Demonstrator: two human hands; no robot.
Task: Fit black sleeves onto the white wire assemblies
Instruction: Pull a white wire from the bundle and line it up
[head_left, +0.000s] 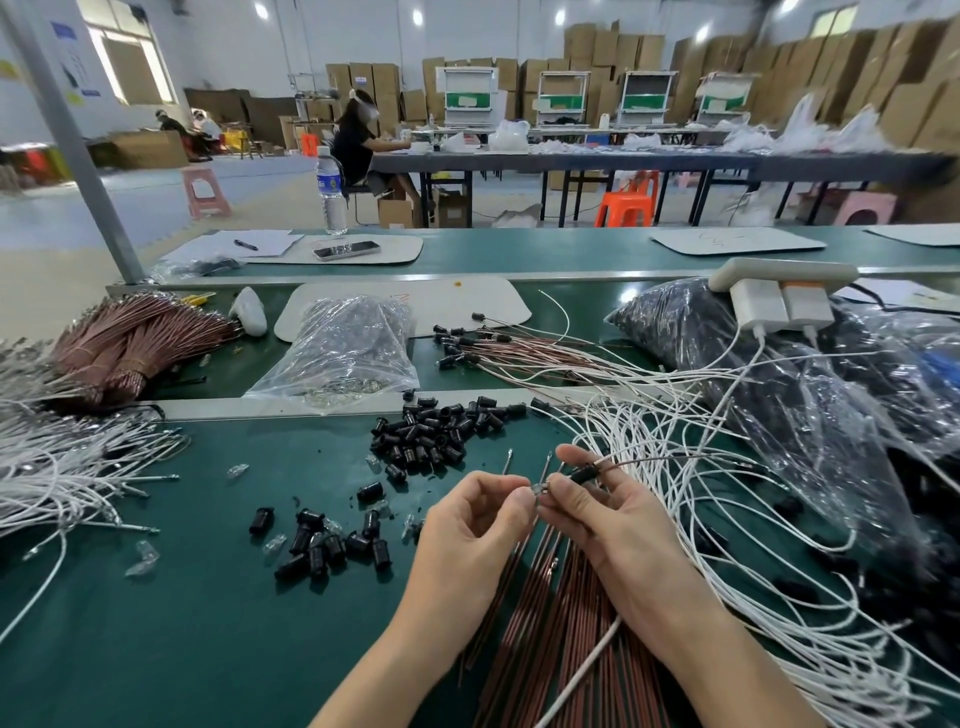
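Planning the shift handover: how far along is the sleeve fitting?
Done: a small batch of sleeved wires lies farther back. In hand: the right hand holds a black sleeve on a wire while the left hand pinches a clear tip. Left: many loose sleeves and bare white wires.

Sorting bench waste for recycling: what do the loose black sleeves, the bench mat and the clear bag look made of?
Black sleeves: probably moulded plastic or rubber; identical shapes, semi-gloss highlights.
Bench mat: dark green rubber-like sheet, mostly matte with a faint sheen.
Clear bag: thin plastic film, see-through, crinkled and glinting.
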